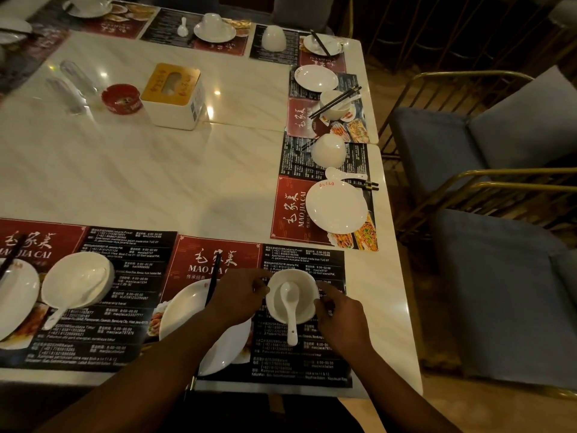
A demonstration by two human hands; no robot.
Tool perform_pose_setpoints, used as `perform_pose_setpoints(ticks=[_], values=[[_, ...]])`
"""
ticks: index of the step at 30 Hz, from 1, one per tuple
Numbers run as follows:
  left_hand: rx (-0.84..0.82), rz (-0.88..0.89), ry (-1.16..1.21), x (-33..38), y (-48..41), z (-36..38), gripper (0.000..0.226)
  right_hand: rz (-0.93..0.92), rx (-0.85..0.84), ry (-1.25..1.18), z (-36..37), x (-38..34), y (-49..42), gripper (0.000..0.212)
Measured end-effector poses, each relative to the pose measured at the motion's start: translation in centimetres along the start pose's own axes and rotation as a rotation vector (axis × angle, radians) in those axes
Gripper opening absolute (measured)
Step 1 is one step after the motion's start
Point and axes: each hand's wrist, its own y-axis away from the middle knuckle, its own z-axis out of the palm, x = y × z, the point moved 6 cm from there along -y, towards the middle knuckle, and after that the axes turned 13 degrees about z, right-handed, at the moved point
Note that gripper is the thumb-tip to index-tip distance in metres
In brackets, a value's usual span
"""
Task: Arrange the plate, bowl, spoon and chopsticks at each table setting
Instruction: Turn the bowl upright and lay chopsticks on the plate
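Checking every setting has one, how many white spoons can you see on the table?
4. One spoon lies in the bowl between left hand and right hand; one in the near-left bowl; one beside the right-edge plate; one beside the far plate. Others may be hidden.

A white tissue box (175, 98) with a yellow top sits on the pale tabletop (140, 170). A red ashtray (121, 98) is just beside it. Red and black paper mats (299, 357) lie along the edges. Blue chairs (487, 145) with gold frames stand at the side.

White bowl (306, 295) upright, spoon (292, 317) inside; plate (184, 310) beside, chopsticks (214, 282) across it.
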Motion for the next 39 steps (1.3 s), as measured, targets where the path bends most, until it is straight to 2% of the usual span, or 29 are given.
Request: perform_pose_setpoints(ticks=[14, 21, 23, 26, 35, 39], values=[[0.017, 0.005, 0.023, -1.0, 0.2, -0.4, 0.028, 0.000, -0.076, -0.014, -0.1, 0.6, -0.5, 0.034], [0.247, -0.092, -0.011, -3.6, 1.0, -4.6, 0.023, 0.032, -0.170, -0.019, -0.4, 0.9, -2.5, 0.034], [0.268, -0.172, 0.017, -4.5, 1.3, -5.6, 0.023, 0.013, -0.206, -0.003, -0.3, 0.8, -2.9, 0.031], [0.312, -0.220, -0.067, -5.0, 1.6, -6.6, 0.022, -0.027, -0.266, 0.014, 0.0, 0.6, -3.5, 0.028], [0.463, -0.185, -0.109, 1.2, -0.3, -2.9, 0.018, -0.218, -0.539, 0.302, -2.2, 4.5, -6.5, 0.030], [0.519, -0.193, -0.127, 5.7, -2.9, 0.5, 0.021, -0.282, -0.599, 0.409, -5.2, 8.1, -9.3, 0.030]])
